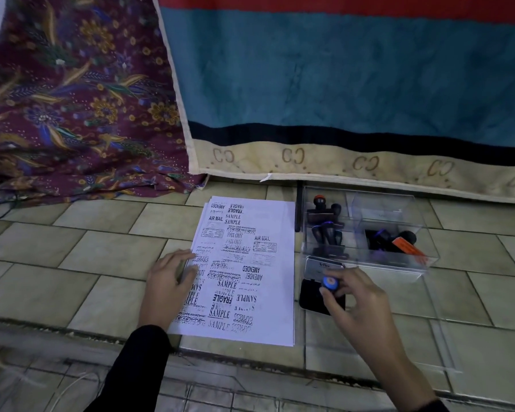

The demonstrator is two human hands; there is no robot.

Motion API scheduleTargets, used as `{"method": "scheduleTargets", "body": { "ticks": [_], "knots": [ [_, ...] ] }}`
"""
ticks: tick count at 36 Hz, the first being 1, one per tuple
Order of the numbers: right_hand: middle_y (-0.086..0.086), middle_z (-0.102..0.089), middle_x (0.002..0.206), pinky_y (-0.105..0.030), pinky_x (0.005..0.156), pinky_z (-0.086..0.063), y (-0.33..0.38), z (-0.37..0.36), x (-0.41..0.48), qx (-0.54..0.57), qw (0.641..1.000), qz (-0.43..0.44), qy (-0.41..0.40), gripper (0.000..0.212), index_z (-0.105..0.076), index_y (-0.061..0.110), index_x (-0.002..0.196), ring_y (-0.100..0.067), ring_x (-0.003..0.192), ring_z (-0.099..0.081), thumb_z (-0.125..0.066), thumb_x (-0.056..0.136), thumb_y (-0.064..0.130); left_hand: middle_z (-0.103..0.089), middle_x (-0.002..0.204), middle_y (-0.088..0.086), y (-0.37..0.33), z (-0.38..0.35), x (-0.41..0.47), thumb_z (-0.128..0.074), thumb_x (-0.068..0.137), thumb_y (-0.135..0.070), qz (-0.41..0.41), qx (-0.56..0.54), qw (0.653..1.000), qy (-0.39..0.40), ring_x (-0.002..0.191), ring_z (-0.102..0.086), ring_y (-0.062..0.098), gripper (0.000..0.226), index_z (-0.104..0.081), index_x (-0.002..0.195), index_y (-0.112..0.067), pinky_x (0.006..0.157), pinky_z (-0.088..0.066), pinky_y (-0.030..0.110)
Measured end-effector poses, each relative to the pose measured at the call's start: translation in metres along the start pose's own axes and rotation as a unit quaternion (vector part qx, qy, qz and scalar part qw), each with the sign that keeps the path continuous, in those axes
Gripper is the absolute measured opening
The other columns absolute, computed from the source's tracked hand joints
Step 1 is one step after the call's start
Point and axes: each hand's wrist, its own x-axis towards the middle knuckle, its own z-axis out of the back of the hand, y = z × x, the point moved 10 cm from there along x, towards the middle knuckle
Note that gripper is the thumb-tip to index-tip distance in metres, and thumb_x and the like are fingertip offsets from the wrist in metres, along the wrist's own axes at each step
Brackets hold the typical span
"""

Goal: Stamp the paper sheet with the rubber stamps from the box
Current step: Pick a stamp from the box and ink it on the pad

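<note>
A white paper sheet (268,233) covered in black stamp marks lies on the tiled floor, on top of a few more sheets. My left hand (170,281) rests flat on its left edge, fingers spread. My right hand (357,298) grips a rubber stamp with a blue-topped knob (330,282), held down on a black ink pad (309,295) whose lid stands open. Behind the pad stands a clear plastic box (399,260) with several dark-handled stamps in its compartments.
A hanging blue, red and beige blanket (339,84) and a maroon floral cloth (72,99) close off the far side. The box's clear lid (384,346) lies on the floor under my right forearm. A raised tile step (72,331) crosses the foreground.
</note>
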Motion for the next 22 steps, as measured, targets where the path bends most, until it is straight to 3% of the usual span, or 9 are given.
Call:
{"method": "scheduleTargets", "body": {
  "ticks": [9,16,22],
  "knots": [
    [0.013,-0.054,0.088,-0.002,0.069,-0.040,0.002,-0.011,-0.002,-0.029,0.999,0.019,0.033,0.028,-0.066,0.018,0.099,0.003,0.070,-0.054,-0.075,0.075,0.007,-0.065,0.120,-0.006,-0.002,0.001,-0.001,-0.050,0.087,-0.046,0.000,0.011,1.000,0.002,0.114,-0.057,0.018,0.040,-0.068,0.112,-0.020,0.103,-0.043,0.049],
    [0.012,-0.055,0.090,0.000,0.073,-0.040,0.004,-0.008,-0.004,-0.036,0.999,0.028,0.023,0.028,-0.065,0.016,0.101,0.006,0.074,-0.054,-0.074,0.076,0.007,-0.064,0.120,-0.006,0.000,0.000,-0.001,-0.064,0.093,-0.021,0.003,0.001,1.000,-0.004,0.115,-0.056,0.019,0.019,-0.068,0.111,-0.019,0.103,-0.044,0.045],
    [0.007,-0.059,0.089,-0.005,0.077,-0.043,0.005,-0.012,-0.006,-0.055,0.997,0.043,0.027,0.026,-0.067,0.011,0.096,0.003,0.076,-0.052,-0.076,0.073,0.003,-0.064,0.119,-0.007,-0.002,0.000,-0.001,-0.056,0.088,-0.034,0.002,0.007,1.000,0.001,0.114,-0.056,0.019,0.032,-0.069,0.111,-0.017,0.103,-0.044,0.044]
  ]
}}
